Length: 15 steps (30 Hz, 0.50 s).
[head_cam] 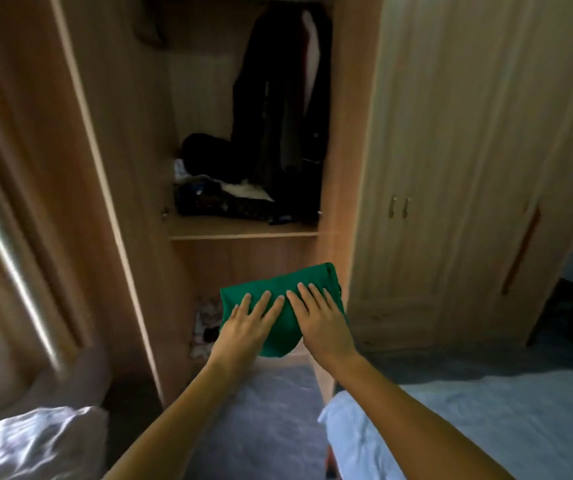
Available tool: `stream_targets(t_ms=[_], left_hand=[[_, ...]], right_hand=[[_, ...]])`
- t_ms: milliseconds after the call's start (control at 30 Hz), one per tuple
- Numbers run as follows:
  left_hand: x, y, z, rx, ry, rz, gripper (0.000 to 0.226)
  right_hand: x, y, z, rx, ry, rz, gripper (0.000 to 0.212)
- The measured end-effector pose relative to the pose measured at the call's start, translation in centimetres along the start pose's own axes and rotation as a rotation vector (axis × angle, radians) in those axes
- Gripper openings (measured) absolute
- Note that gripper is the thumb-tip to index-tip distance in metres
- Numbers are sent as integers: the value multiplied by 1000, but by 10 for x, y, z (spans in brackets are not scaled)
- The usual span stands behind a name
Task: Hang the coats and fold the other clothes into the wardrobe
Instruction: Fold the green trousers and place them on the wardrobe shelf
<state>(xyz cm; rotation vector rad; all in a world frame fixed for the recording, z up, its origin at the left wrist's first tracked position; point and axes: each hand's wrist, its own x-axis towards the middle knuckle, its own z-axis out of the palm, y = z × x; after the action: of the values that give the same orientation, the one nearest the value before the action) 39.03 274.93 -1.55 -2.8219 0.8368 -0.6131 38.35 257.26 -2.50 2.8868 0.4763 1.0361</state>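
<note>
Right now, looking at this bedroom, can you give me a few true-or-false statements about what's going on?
1. The left hand and right hand both lie with straight fingers on a folded green garment. True.
2. The green garment already lies on the shelf. False: the hands hold it out in front of the wardrobe.
3. Dark coats hang inside the open wardrobe. True.
4. The shelf is bare. False: a pile of clothes lies on it.
</note>
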Motion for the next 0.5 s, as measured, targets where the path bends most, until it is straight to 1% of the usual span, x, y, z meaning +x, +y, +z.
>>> stream_targets(t_ms=[100,167,267,367,500], left_hand=[[6,-61,5,42,-2,-51,108],[12,-96,11,48,4,-78,106],[26,-140,19,55,41,-99,102],[51,-170,31,52,46,-112,99],[99,-195,60,51,61,-134,99]], right_hand=[[54,-32,27,0,48,-39,41],[86,-48,43,-6,75,-50,45],[128,-65,65,5,99,-59,43],[165,-66,84,27,77,-70,60],[210,-43,118,28,50,-84,63]])
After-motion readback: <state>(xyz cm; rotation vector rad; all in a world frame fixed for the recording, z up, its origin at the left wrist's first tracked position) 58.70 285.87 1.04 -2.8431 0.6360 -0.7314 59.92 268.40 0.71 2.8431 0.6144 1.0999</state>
